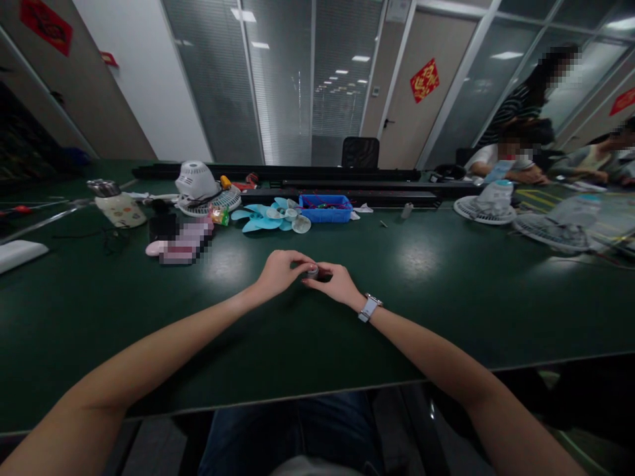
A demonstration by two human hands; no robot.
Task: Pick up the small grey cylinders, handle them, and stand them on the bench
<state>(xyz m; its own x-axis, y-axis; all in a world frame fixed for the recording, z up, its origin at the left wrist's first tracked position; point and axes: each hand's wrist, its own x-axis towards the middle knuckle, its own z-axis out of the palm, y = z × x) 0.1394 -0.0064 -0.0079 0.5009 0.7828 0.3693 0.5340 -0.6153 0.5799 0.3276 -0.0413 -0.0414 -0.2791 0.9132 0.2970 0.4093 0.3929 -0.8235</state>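
Observation:
At the middle of the dark green table (278, 350), a small grey cylindrical part (312, 272) stands between my two hands. My left hand (284, 268) reaches over it from the left, with thumb and fingertips closed on its upper end. From the right, my right hand (337, 281) pinches its side between thumb and forefinger. The fingers cover most of the part, so its exact kind cannot be made out. A watch with a light strap (370, 307) sits on my right wrist.
Behind my hands lie blue fan blades (268, 217) and a blue basket (325, 210) holding wires. White fan housings (196, 182) stand at left and right (493, 198). A patterned bottle (119, 206) is far left. Another small cylinder (407, 210) stands right of centre. People sit beyond the right side.

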